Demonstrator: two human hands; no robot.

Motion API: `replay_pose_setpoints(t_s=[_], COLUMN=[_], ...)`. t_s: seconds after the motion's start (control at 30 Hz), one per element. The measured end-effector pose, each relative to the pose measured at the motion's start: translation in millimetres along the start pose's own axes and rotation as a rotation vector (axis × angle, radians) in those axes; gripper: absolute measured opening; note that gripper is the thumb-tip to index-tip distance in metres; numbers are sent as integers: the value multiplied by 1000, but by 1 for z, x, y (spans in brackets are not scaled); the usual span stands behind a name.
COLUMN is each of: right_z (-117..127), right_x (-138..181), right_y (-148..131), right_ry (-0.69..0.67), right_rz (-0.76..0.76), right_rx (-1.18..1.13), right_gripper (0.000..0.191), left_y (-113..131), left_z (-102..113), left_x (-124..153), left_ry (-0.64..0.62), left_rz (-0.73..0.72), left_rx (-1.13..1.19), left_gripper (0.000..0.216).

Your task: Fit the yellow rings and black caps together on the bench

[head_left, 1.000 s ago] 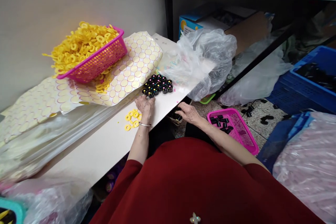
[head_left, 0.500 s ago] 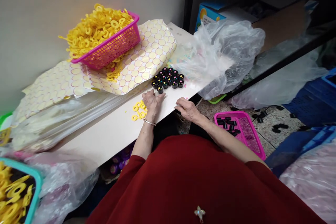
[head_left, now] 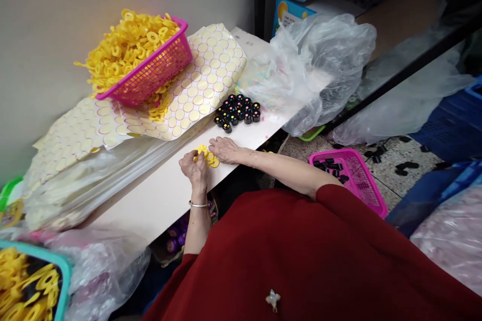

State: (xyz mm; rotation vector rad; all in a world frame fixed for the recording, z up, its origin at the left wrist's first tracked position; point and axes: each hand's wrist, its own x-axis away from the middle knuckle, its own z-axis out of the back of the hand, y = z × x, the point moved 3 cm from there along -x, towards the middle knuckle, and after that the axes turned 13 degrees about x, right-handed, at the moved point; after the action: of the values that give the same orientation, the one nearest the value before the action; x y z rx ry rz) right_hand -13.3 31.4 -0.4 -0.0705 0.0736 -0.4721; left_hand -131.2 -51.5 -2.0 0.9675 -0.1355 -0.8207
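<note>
Several small yellow plastic rings (head_left: 211, 160) lie bunched on the white tabletop between my hands. My left hand (head_left: 193, 166), with a bangle on the wrist, is at their left side, its fingers curled closed; what they hold, if anything, is hidden. From the right, my right hand (head_left: 225, 150) rests low over the edge of the bunch, palm down with fingers stretched toward the rings. Just beyond it stands a cluster of short black cylinders (head_left: 238, 110) with small coloured dots on top.
A pink basket (head_left: 150, 70) heaped with yellow pieces sits on sticker sheets (head_left: 211, 72) at the back left. Clear plastic bags (head_left: 324, 60) crowd the right end. On the floor lies another pink basket (head_left: 363, 180) with black pieces. A teal basket (head_left: 64, 271) is lower left.
My right hand has moved left from the table's front edge to the yellow rings. My left hand has drawn back from near the black cylinders to the rings' left side and curled. The rings are bunched closer.
</note>
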Motion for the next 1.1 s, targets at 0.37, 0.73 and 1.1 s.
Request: replay_pose_setpoints(t_s=[0.37,0.73,1.1], right_z=[-5,6,13], right_x=[39,98,122], right_y=[23,45,56], right_ry=[122,500,466], right_rz=[-242,-194,-442], right_rx=[-116,-181,-752], right_gripper=[18,11,16], left_y=[40,83,75], left_z=[-29,-60,-75], left_x=[4,17,11], left_ry=[-150,-576,-315], left_rz=[-37,433,217], left_rx=[223,863,652], left_gripper=[20,21,24])
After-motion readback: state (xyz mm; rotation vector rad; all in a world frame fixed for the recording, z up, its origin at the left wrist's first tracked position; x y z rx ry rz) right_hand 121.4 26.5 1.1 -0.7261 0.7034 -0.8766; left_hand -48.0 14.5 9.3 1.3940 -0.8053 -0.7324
